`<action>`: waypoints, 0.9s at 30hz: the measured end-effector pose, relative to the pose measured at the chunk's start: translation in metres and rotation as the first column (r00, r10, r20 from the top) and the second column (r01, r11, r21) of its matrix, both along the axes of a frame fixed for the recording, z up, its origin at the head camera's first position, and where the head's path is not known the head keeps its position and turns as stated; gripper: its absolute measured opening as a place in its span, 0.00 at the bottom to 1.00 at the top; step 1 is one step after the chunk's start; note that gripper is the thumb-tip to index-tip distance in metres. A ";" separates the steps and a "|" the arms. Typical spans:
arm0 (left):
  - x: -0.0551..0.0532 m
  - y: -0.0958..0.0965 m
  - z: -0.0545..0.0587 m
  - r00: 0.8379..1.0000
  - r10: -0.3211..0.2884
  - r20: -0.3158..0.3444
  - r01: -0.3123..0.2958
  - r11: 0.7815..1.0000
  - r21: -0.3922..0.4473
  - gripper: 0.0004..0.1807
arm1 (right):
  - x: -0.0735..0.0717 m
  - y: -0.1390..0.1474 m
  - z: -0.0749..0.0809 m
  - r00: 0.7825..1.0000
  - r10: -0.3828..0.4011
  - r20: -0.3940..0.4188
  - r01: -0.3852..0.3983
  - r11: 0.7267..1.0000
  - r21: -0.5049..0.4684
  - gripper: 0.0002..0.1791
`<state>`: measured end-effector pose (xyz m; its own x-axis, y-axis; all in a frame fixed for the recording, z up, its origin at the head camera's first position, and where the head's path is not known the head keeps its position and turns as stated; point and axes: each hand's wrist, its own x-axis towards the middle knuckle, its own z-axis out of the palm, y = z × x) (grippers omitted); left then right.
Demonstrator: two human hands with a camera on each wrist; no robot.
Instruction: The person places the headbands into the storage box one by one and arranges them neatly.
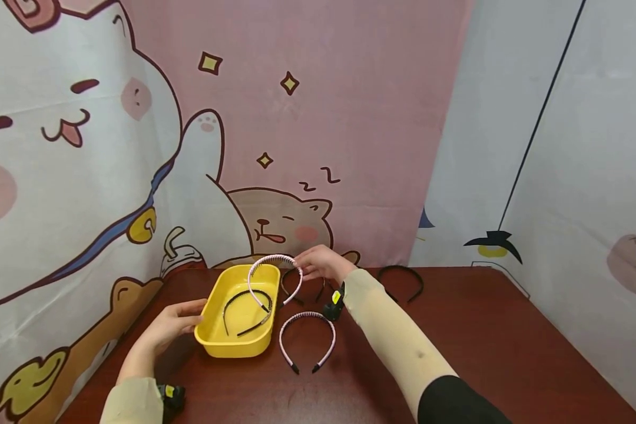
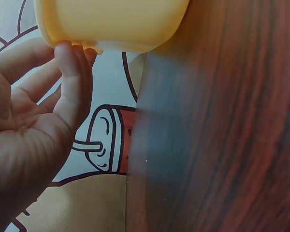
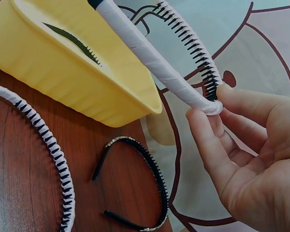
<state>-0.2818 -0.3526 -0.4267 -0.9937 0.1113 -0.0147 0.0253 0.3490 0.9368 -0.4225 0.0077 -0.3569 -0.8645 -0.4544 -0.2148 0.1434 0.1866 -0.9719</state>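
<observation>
My right hand [image 1: 322,263] pinches a white toothed headband [image 3: 157,67] at its curved top between thumb and fingers. The band hangs over the right side of a yellow plastic basin [image 1: 238,350], its dark tips pointing down. Inside the basin lies a thin black headband [image 1: 225,311]. At the basin's left rim is my left hand [image 1: 171,323]; in the left wrist view its thumb and fingers grip the rim. Another white headband [image 1: 307,314] lies on the table just right of the basin. A black headband with a glittery edge [image 3: 163,179] rests below my right hand, partly hidden in the head view.
A plain black headband [image 1: 418,281] lies farther right, near the back edge of the dark red-brown wooden table [image 1: 487,341]. A cartoon-printed cloth [image 1: 360,118] hangs directly behind the table and along its sides.
</observation>
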 end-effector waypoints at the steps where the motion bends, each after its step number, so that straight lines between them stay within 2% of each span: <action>1: 0.000 0.000 0.000 1.000 -0.003 0.000 0.003 1.000 0.000 0.30 | 0.000 -0.001 0.000 1.000 0.000 0.002 0.000 1.000 0.001 0.21; 18: 0.000 0.000 -0.002 1.000 0.001 -0.006 -0.001 1.000 0.013 0.30 | 0.000 -0.013 -0.004 0.999 -0.037 0.005 0.037 0.999 -0.007 0.17; 27: -0.001 0.000 -0.004 1.000 0.006 -0.010 -0.006 1.000 0.013 0.30 | 0.002 -0.022 -0.010 1.000 -0.030 -0.007 0.030 1.000 0.001 0.19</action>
